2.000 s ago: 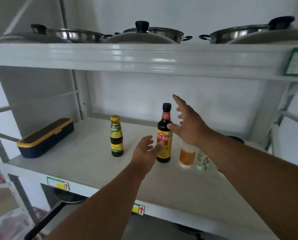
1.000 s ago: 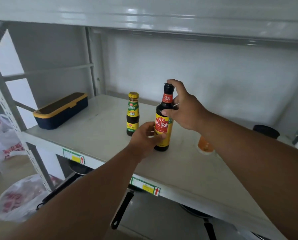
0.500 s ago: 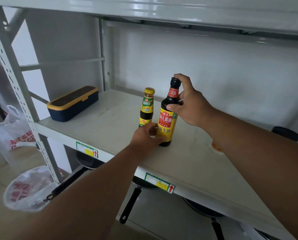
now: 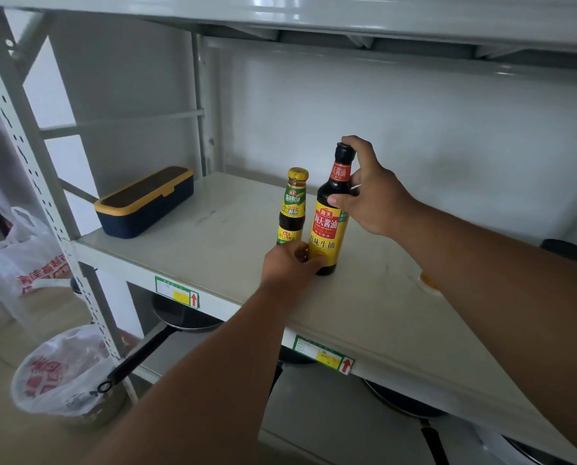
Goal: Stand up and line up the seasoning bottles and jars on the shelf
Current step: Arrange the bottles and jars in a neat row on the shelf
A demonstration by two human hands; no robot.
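A tall dark soy sauce bottle (image 4: 327, 229) with a yellow and red label stands upright on the white shelf (image 4: 213, 250). My right hand (image 4: 371, 193) grips its neck and shoulder, a finger over the black cap. My left hand (image 4: 288, 266) holds its base from the front left. Right beside it on the left stands a smaller dark bottle (image 4: 292, 206) with a yellow cap and green label, upright and close to touching. Behind my right forearm, only an orange sliver of a small jar (image 4: 428, 281) shows. A black lid (image 4: 568, 251) peeks out at the far right.
A navy box with a yellow rim (image 4: 144, 203) lies at the shelf's back left. The metal upright (image 4: 28, 135) frames the left side. Pans with long handles (image 4: 139, 355) hang out from the lower shelf. White plastic bags (image 4: 62, 370) sit on the floor at the left.
Both hands have taken hold of the tall soy sauce bottle and moved it left until it stands next to the small yellow-capped bottle. The camera has swung down and to the left.
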